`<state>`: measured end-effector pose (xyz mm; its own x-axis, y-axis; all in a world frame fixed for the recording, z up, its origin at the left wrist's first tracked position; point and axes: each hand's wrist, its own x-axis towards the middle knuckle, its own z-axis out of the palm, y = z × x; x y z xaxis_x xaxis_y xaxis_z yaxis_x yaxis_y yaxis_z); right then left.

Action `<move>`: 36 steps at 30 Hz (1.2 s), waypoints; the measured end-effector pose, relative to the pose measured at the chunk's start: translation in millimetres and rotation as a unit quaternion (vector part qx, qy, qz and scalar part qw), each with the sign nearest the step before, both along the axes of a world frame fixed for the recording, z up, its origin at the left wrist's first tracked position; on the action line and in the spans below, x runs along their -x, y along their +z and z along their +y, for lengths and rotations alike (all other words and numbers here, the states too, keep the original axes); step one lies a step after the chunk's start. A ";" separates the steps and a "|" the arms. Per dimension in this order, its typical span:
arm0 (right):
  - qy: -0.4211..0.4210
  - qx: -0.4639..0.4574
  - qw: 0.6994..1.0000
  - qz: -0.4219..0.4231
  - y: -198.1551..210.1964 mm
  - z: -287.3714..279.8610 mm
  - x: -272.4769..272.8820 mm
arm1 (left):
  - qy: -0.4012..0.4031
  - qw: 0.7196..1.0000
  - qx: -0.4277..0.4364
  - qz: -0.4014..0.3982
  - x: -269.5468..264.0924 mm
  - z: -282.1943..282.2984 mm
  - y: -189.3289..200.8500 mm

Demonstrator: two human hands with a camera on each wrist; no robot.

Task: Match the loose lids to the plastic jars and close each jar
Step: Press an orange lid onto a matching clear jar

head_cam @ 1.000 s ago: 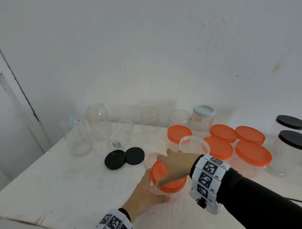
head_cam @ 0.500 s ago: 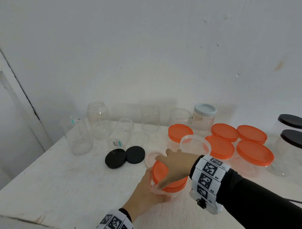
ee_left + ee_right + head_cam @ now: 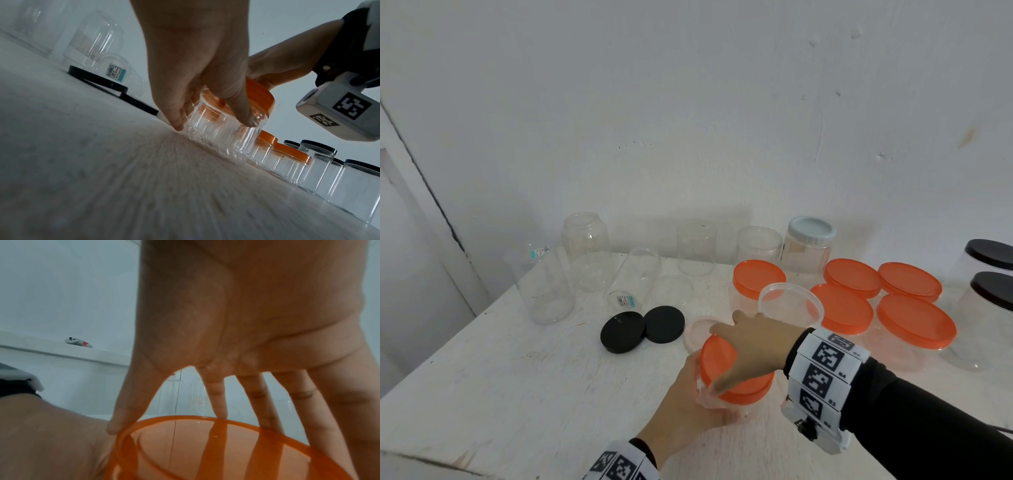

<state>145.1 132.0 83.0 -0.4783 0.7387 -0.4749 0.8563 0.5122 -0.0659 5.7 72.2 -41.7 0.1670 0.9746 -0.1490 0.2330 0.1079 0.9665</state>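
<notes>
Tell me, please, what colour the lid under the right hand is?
Orange lid, shown best in the head view.

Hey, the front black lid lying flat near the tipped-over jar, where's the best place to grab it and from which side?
Take the front black lid by its rim, from above and from its near-left side. It lies flat, so only the thin edge offers purchase, and the other black lid overlaps or touches its far-right edge.
</notes>
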 end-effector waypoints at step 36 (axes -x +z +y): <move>0.013 0.004 0.999 0.029 -6.6 0.4 -10.5 | -0.001 0.999 0.009 0.036 -0.8 2.5 -4.5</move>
<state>155.6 132.4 76.4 -0.5244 0.7216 -0.4520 0.8372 0.5338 -0.1193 6.4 74.7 -46.2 0.1574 0.9713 -0.1781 0.3024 0.1243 0.9450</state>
